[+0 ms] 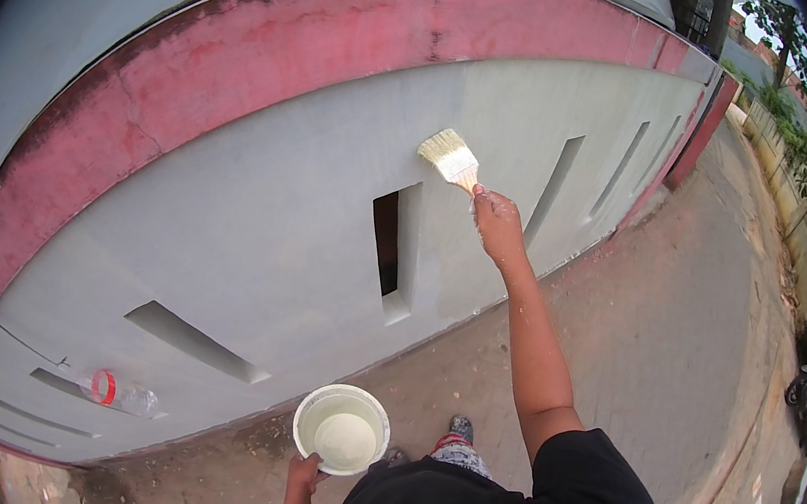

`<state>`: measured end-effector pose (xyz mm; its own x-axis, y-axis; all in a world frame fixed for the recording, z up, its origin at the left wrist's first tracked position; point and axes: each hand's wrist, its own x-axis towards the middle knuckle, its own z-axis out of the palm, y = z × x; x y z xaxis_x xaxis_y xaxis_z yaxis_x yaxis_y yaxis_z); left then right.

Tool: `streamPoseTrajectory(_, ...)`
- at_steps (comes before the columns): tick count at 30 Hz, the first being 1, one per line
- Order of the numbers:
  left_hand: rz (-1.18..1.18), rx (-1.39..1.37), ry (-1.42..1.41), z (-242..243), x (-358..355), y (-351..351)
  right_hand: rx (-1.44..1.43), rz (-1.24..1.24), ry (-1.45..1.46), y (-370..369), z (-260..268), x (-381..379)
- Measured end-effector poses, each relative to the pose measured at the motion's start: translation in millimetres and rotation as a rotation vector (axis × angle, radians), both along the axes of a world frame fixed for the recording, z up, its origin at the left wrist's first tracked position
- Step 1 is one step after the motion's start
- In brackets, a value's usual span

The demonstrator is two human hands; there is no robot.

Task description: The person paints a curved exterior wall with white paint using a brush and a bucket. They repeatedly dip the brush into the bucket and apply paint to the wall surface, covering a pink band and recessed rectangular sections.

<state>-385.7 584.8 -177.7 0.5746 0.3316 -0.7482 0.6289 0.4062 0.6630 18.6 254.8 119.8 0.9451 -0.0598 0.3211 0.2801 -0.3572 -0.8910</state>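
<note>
My right hand grips the handle of a wide paintbrush, its bristles against or close to the pale wall, above a narrow slot opening. White paint coats the base of the brush, and specks of it dot my hand and forearm. Low in front of me, my left hand holds a round white bucket by its rim. Pale, cream-coloured paint lies inside it. Around the brush, the wall looks greyer on the left and creamier on the right.
A weathered pink band runs along the wall's top. A clear plastic bottle with a red ring hangs from a wire at lower left. Paved ground curves away at right, past a low fence, plants and parked motorbikes.
</note>
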Motion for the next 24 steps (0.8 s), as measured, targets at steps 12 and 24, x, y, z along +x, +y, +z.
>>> streamPoseTrajectory(12, -0.027, -0.035, 0.043, -6, 7, 1, -0.265, -0.069, 0.458, -3, -215, -19)
streamPoseTrajectory(24, -0.019, -0.086, 0.046, -21, 16, -9, 0.411, 0.134, 0.007, 18, 12, 4)
